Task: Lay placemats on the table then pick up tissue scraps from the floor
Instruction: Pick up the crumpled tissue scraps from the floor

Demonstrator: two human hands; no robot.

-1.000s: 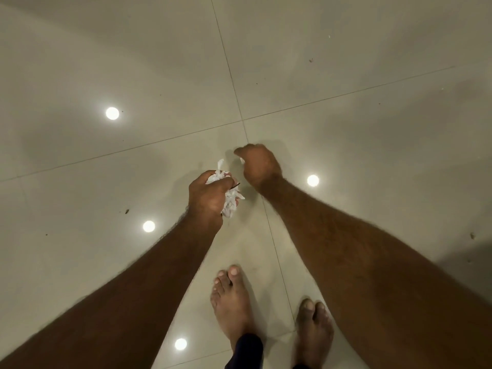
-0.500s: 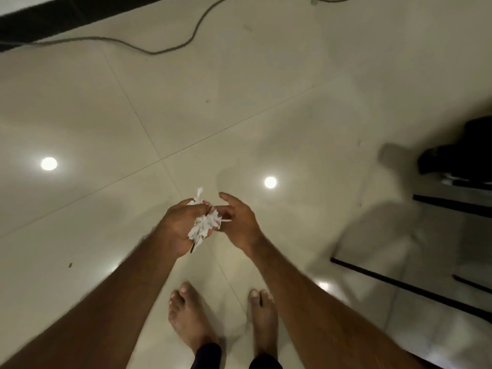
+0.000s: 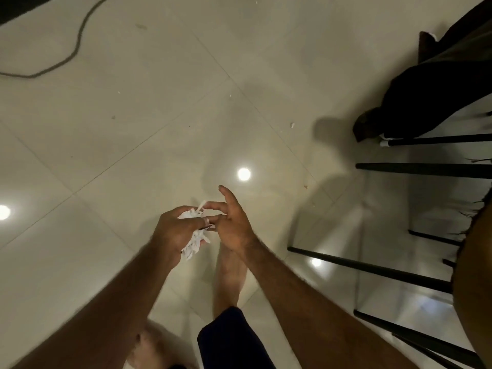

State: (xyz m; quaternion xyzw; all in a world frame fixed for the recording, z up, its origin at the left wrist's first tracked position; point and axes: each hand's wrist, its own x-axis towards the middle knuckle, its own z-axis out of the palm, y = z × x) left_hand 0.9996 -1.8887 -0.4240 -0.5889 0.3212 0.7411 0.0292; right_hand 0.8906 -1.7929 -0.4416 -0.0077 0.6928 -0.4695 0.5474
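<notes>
My left hand (image 3: 177,230) is closed around a white wad of tissue scraps (image 3: 193,242), which sticks out above and below the fist. Beside it my right hand (image 3: 232,222) has its fingers spread, and two fingertips touch the top of the wad. Both hands hover above the glossy tiled floor (image 3: 127,134). One small white tissue scrap (image 3: 292,125) lies on the tiles ahead to the right, near the chair shadow, and a tiny crumb (image 3: 305,186) lies closer in.
Black chair legs (image 3: 415,170) and a round wooden seat edge (image 3: 476,262) stand at the right. A dark cloth (image 3: 426,91) hangs at the upper right. A cable (image 3: 77,43) curls across the floor at the upper left. My bare feet (image 3: 229,272) are below the hands.
The view has swung from plain floor toward the chairs at the right. My right hand came off the floor to the wad and opened its fingers. My left hand kept its hold.
</notes>
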